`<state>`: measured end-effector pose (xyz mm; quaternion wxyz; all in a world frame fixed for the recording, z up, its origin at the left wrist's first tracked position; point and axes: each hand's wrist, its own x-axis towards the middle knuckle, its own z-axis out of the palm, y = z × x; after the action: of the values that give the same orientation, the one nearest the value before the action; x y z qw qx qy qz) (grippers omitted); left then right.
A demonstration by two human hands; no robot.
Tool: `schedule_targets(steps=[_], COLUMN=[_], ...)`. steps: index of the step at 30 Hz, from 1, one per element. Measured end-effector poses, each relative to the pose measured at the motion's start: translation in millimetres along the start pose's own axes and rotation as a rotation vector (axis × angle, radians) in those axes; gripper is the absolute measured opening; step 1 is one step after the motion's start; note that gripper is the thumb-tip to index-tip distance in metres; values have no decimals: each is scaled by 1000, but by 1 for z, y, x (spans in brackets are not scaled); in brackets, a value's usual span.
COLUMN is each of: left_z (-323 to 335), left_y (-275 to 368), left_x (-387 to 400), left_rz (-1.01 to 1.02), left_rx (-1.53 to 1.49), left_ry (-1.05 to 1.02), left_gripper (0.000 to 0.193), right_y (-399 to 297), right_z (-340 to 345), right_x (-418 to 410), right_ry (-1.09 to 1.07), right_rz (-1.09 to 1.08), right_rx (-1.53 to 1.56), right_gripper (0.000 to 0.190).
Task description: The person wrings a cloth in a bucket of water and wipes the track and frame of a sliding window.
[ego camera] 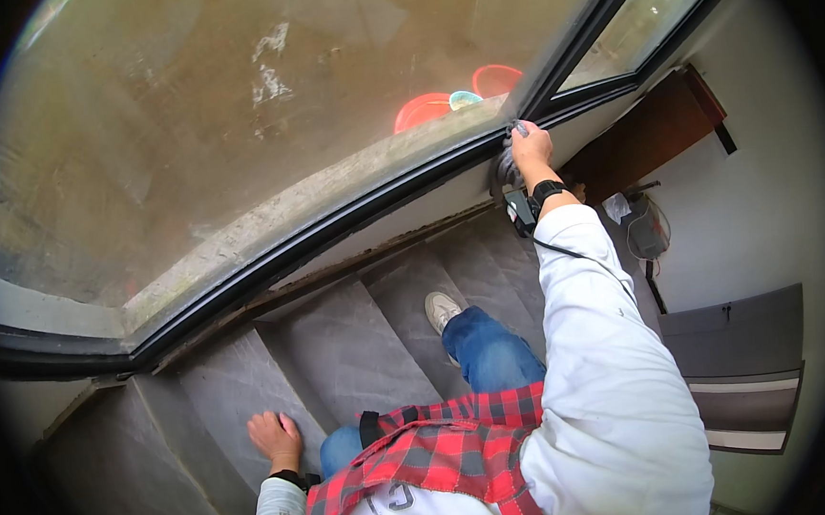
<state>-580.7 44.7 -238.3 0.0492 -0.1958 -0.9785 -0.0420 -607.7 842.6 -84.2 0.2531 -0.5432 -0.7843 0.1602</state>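
My right hand (531, 147) is stretched far forward and grips a grey cloth (509, 166). The cloth touches the black window frame (407, 183) at the corner where a slanted frame bar (587, 30) meets the bottom rail; part of it hangs below my fingers. My left hand (276, 438) is low at my left side, over a grey stair step (213, 375). Its fingers look curled in, with no object visible in them. Whether it rests on the step I cannot tell. The large window pane (182, 144) shows smears and white marks.
Grey stairs (360, 333) run under me, with my shoe (443, 310) on one step. Beyond the glass are red basins (420, 111) and a light-blue scoop or bowl (464, 99). At right stand a brown wooden piece (644, 137), a grey bag-like item (646, 230) and a grey cabinet (737, 328).
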Motion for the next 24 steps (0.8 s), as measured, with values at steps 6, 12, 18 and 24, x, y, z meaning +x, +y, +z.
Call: schedule_targets(steps=[6,12,18,24], left_z=[-1,2,-1,1], left_y=[3,2,0,6], left_x=[1,0,-5,-4], left_rz=[14,12,-27,-38], left_rx=[5,27,84,51], left_ry=[-7,10,16,-6], left_gripper=[22,22,22,22], right_y=[16,-5,-21,83], right_z=[-16,-20,-6,37], right_x=[19,21,13,23], right_ry=[-116,-104,62,-42], right_rz=[-95,170,343,557], right_rx=[-35,45,141,574], right_gripper=[38,42,42,24])
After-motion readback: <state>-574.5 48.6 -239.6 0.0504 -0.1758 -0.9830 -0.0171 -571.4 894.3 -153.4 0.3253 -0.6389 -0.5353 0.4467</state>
